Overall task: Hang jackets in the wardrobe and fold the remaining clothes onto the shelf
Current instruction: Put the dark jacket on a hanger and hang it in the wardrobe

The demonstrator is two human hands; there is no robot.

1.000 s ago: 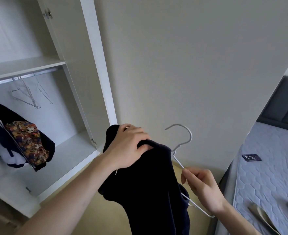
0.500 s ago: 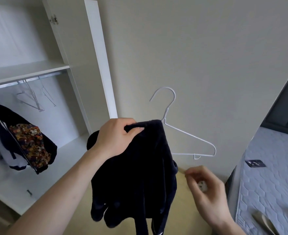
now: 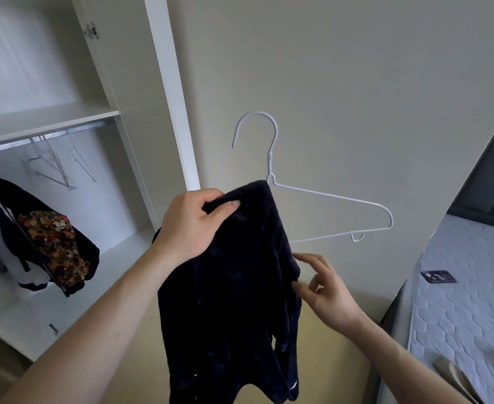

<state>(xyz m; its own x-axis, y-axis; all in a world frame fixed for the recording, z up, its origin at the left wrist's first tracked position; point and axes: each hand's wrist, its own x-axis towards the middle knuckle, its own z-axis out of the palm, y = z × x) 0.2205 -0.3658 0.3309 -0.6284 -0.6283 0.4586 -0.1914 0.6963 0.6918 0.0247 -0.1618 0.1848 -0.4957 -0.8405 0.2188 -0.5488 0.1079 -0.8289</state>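
A dark navy jacket (image 3: 231,301) hangs in front of me, draped over the left arm of a white wire hanger (image 3: 321,199). My left hand (image 3: 193,225) grips the jacket's top edge, and the hanger's left side is hidden under the cloth there. The hanger's hook points up and its right arm sticks out bare. My right hand (image 3: 321,284) is lower right, fingers loosely spread, fingertips touching the jacket's right edge. The open wardrobe (image 3: 50,118) is at the left with a metal rail (image 3: 36,141) under its shelf.
Several empty wire hangers (image 3: 56,167) hang on the rail. A dark jacket with a floral garment (image 3: 53,246) hangs lower left. The white wardrobe door (image 3: 170,91) stands open beside a beige wall. A bed (image 3: 467,301) with a small dark card (image 3: 438,277) is at the right.
My right hand let go of the hanger's lower bar and moved to the jacket's right edge. My left hand raised the jacket and hanger, and the hanger turned upright.
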